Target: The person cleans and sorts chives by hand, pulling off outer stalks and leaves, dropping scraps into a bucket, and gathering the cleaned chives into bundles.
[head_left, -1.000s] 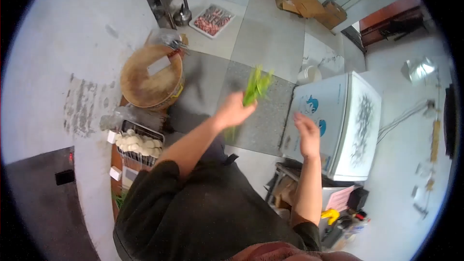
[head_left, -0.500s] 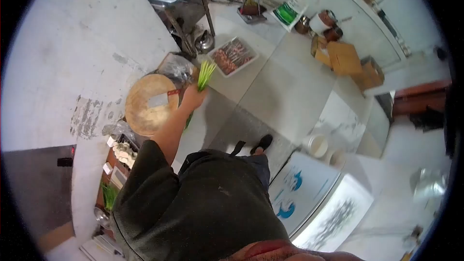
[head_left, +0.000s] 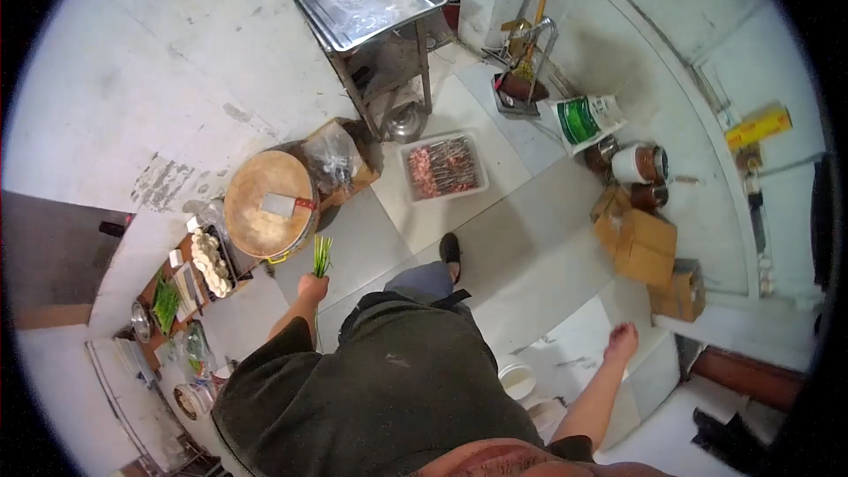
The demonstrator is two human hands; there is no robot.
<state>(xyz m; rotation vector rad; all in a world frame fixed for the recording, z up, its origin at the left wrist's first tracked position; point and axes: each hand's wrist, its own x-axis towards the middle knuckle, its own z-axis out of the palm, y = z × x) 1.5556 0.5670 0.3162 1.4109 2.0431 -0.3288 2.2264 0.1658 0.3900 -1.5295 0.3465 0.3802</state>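
My left hand (head_left: 311,288) is closed around a bunch of chives (head_left: 322,256), their cut ends pointing up and longer leaves hanging below. It is just below a round wooden chopping block (head_left: 256,190). On that block lies a cleaver (head_left: 279,205) with a red handle. My right hand (head_left: 622,341) hangs out to the right above the floor tiles, its fingers curled, with nothing visible in it. A white tub of meat skewers (head_left: 443,165) stands on the floor ahead of me.
Ahead is a metal table with a steel tray (head_left: 371,2), a kettle (head_left: 406,122) beneath. Cardboard boxes (head_left: 647,243), jars (head_left: 638,163) and a dustpan (head_left: 521,93) line the right wall. A low shelf with green vegetables (head_left: 165,302) is at left; white buckets (head_left: 517,382) stand at right.
My body and view have turned and stepped away from the fridge, which has left view. My left hand with the chives has lowered away from the chopping block. My right hand has come into view.
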